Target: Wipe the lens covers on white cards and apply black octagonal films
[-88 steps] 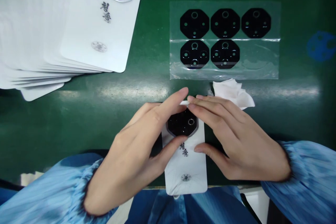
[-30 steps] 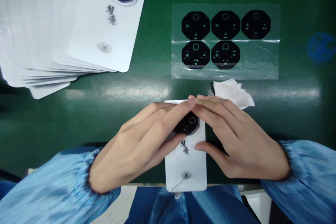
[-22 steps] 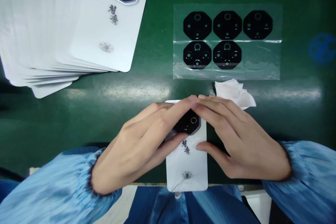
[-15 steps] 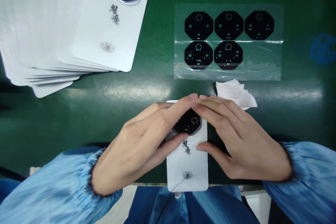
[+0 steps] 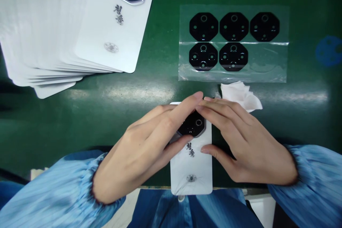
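Head view: left hand (image 5: 140, 146) was drawn toward straight-fingered right hand (image 5: 245, 142); black plate (image 5: 191, 126) is hidden more. Left grip is unclear.

the panel (image 5: 179, 167) is white with black lettering (image 5: 191, 152), its plate (image 5: 192, 124) black, and the table (image 5: 149, 91) dark green.

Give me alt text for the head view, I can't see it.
Left hand and right hand frame a black plate on a white panel; beyond, on a green table: five black plates against clear film, a white cloth, stacked white panels.
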### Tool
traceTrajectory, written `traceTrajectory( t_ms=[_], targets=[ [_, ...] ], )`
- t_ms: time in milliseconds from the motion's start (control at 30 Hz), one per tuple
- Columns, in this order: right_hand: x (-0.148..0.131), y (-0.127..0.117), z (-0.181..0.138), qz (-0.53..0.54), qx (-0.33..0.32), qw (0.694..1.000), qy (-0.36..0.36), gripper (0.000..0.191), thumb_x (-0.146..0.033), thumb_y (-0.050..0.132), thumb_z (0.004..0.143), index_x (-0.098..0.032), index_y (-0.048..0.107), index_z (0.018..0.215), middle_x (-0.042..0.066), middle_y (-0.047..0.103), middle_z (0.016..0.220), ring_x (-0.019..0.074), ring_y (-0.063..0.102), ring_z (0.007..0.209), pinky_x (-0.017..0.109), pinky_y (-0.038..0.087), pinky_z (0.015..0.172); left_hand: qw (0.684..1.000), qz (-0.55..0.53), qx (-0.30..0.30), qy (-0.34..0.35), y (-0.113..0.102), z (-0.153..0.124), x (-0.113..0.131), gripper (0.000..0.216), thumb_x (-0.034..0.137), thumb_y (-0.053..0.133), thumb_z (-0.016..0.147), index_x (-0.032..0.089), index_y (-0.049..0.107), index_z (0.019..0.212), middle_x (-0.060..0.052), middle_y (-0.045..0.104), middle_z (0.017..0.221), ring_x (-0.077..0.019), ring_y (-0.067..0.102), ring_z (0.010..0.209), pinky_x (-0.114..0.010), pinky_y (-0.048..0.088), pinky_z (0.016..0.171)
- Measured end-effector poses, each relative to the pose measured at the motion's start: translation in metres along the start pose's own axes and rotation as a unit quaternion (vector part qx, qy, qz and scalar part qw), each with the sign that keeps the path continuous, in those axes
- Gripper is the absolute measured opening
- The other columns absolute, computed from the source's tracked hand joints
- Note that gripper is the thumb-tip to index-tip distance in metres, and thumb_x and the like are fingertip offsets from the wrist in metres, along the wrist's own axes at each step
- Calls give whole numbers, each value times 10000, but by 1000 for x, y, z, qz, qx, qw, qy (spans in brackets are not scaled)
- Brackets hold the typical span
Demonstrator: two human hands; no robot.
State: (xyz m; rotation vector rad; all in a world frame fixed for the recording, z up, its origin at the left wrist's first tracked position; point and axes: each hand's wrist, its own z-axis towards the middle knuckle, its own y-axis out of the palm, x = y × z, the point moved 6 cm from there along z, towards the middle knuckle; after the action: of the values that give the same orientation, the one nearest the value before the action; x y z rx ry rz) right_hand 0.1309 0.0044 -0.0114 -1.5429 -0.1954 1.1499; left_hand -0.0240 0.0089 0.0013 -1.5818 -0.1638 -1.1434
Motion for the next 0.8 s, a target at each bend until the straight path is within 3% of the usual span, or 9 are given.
traceTrajectory(
  t_ms=[400, 800],
  targets=[
    [0, 0, 0, -3, 0, 1000, 0, 593, -284, 567, 959, 48, 384, 1417, 221, 433, 1445, 325, 353, 1371, 459, 317, 1168, 996, 92, 21, -6, -1, -3, 3, 788, 195, 679, 904, 144, 230, 1551, -22, 638, 1293, -127, 608, 1156, -169, 529, 903],
    [-1, -1, 0, -12, 3, 1000, -3, 553, -281, 555, 964, 38, 402, 1389, 227, 460, 1423, 323, 376, 1363, 492, 367, 1143, 996, 80, 19, -18, 1, -5, 5, 769, 174, 648, 923, 148, 213, 1557, -35, 633, 1295, -123, 598, 1188, -192, 505, 978]
  ],
)
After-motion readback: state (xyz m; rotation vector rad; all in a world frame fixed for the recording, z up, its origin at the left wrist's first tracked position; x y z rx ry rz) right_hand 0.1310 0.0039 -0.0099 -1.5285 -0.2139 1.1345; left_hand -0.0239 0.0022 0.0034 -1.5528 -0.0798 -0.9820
